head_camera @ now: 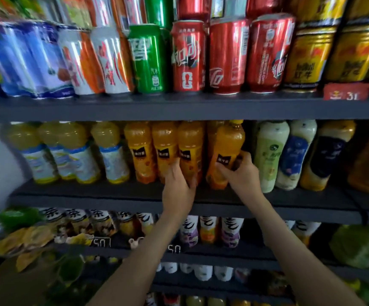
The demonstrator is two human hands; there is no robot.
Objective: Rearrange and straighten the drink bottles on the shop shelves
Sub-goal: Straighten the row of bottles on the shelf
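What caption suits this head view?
Left hand grips one orange juice bottle, right hand another, on a dark shelf.

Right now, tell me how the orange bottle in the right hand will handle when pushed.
The orange juice bottle looks full to the neck, so probably heavy for its size. It is tall, narrow and leaning in the right hand, so apt to tip. Its glossy plastic may slip.

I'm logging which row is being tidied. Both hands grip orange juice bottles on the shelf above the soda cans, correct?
Not quite. The head view shows the left hand and right hand gripping orange juice bottles on the shelf below the soda cans, not above them.
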